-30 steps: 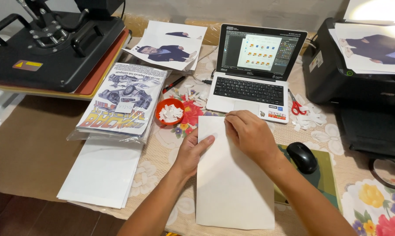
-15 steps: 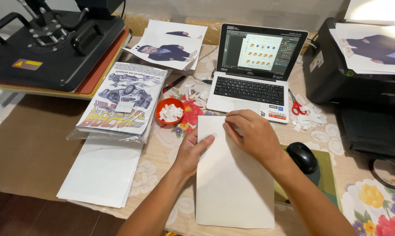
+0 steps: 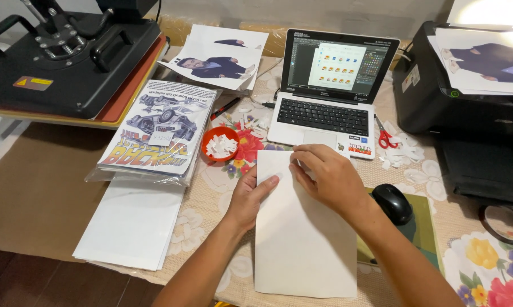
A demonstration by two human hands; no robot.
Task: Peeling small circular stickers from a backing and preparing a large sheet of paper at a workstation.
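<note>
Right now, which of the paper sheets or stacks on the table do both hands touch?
The blank white sheet before the laptop; left hand and right hand press its top.

Looks like we're in a home print workshop: heat press (image 3: pixel 69 62), printer (image 3: pixel 461 96), laptop (image 3: pixel 330 91) and transfer sheets (image 3: pixel 160 128) crammed on a floral tablecloth (image 3: pixel 484 267).

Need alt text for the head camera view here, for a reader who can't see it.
Two bare hands press on a blank white sheet on a floral tablecloth: left hand at its left edge, right hand near its top. Around them sit an open laptop, a black mouse, a black printer, a heat press and a small orange bowl.
</note>
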